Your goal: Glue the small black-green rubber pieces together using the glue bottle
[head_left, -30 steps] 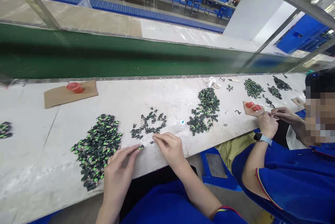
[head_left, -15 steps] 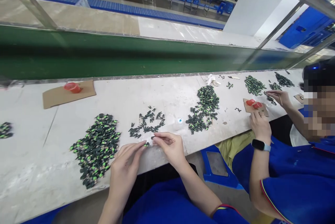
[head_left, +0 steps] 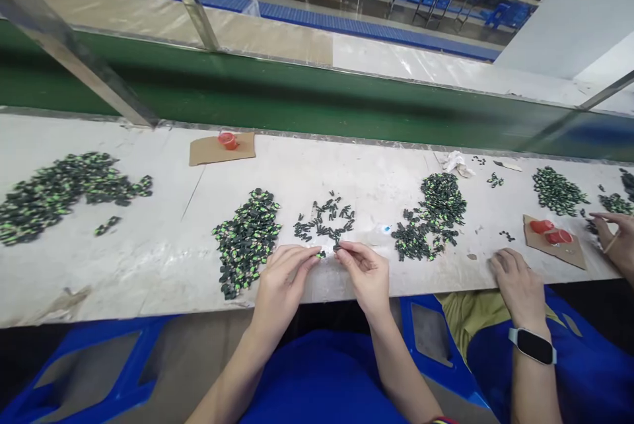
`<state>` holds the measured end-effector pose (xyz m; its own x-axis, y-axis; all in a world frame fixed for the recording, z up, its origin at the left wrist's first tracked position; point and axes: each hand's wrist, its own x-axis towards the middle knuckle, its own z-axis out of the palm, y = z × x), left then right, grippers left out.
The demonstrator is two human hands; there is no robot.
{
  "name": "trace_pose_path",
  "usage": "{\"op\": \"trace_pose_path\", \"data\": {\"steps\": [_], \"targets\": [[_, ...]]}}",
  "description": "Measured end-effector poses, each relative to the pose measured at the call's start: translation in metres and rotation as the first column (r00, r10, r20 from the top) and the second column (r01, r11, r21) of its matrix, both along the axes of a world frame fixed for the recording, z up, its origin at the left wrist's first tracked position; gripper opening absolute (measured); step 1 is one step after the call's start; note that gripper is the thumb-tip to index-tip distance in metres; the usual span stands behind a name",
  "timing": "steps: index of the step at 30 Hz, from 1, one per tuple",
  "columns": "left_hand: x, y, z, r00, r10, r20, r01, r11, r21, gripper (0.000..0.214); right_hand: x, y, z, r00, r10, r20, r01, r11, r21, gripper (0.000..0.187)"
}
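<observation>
My left hand (head_left: 287, 273) is pinched on a small dark piece with bright green on it (head_left: 321, 254), just above the near part of the table. Beside it, my right hand (head_left: 365, 272) pinches a small dark piece (head_left: 337, 247) between thumb and forefinger. The two pieces are apart. Beyond my fingers lies a loose ring of small dark parts (head_left: 324, 229). To the left of my left hand is a heap of black-and-green pieces (head_left: 250, 236). Another heap of dark-and-green pieces (head_left: 442, 203) lies to the right of my right hand.
A red cup (head_left: 228, 141) stands on cardboard (head_left: 208, 152) at the back. More black-and-green pieces (head_left: 64, 189) lie far left. On the right, a co-worker's hand (head_left: 518, 285) rests near the table edge, beside cardboard with red cups (head_left: 559, 236). A green wall (head_left: 297, 104) runs behind the table.
The view has swung to the left, bringing the far-left heap into sight. My hands still pinch small pieces. The co-worker's watch hand has moved off the cardboard with the red cups.
</observation>
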<state>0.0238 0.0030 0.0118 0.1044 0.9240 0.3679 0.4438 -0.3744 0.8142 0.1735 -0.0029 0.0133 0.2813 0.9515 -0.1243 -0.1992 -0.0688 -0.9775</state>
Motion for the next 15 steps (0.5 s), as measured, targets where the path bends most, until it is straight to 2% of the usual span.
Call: {"op": "trace_pose_path", "data": {"steps": [4, 9, 15], "targets": [[0.0003, 0.0002, -0.0014, 1.0, 0.001, 0.001, -0.001, 1.0, -0.006, 0.016, 0.0014, 0.0003, -0.0026, 0.999, 0.041, 0.027, -0.042, 0.999, 0.022, 0.019], [0.0003, 0.001, -0.0024, 0.999, 0.014, -0.043, -0.014, 1.0, 0.013, 0.017, 0.0008, -0.0004, -0.0036, 0.987, 0.082, 0.137, -0.094, 0.992, 0.08, 0.015], [0.002, 0.0014, -0.007, 0.992, 0.026, -0.123, -0.016, 0.997, 0.077, 0.016, -0.0041, -0.0004, -0.0055, 0.985, 0.115, 0.131, -0.124, 0.99, 0.061, 0.018]]}}
